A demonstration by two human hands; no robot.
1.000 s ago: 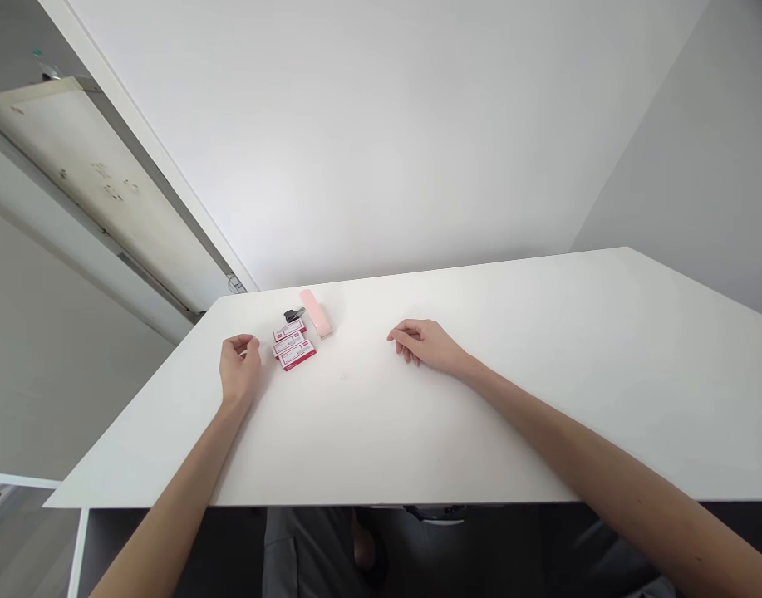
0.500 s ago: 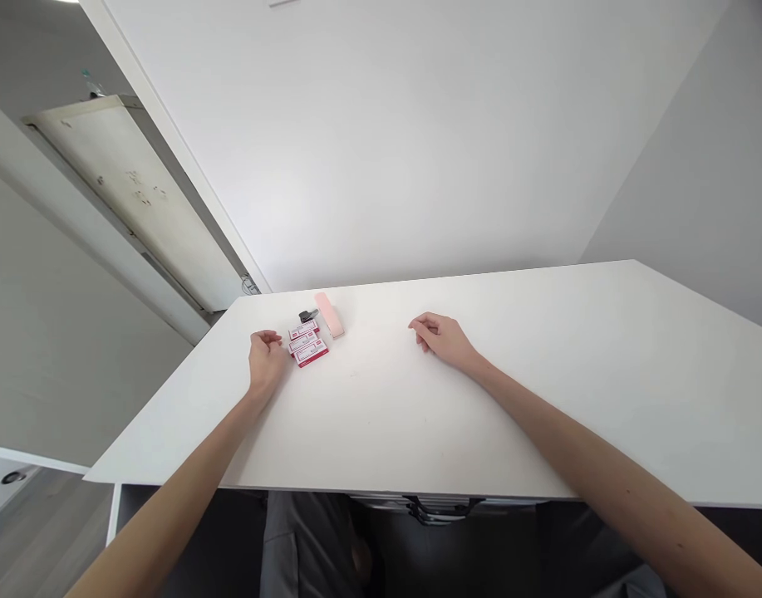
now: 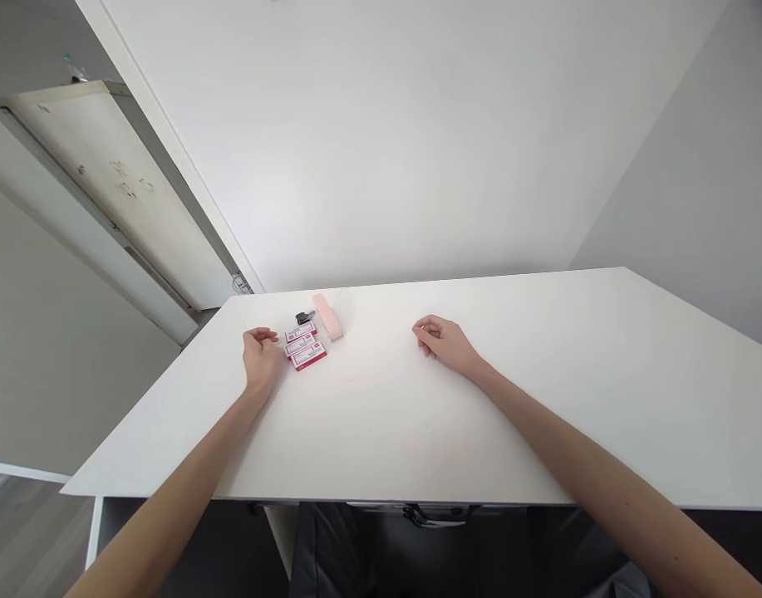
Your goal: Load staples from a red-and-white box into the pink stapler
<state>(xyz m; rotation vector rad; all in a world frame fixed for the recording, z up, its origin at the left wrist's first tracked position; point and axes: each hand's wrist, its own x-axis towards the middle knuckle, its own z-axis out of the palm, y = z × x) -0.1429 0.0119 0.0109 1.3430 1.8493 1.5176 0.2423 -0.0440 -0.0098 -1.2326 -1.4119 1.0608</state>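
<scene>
My left hand [image 3: 260, 357] rests on the white table [image 3: 418, 415], fingers loosely curled, holding nothing. Just right of it lie three small red and white boxes [image 3: 303, 347] side by side. Behind them sit a small dark clip-like object [image 3: 304, 317] and a pink oblong stapler-like object [image 3: 328, 316]. My right hand [image 3: 443, 340] rests on the table further right, fingers curled loosely inward, with nothing in it.
A plain white wall rises behind the table. At the left, a pale door or panel [image 3: 106, 191] leans beside the wall. The table's near edge [image 3: 386, 501] has dark clothing and a bag below it.
My left hand has slid toward the red boxes. My right hand stays about where it was. The camera view has shifted slightly.
</scene>
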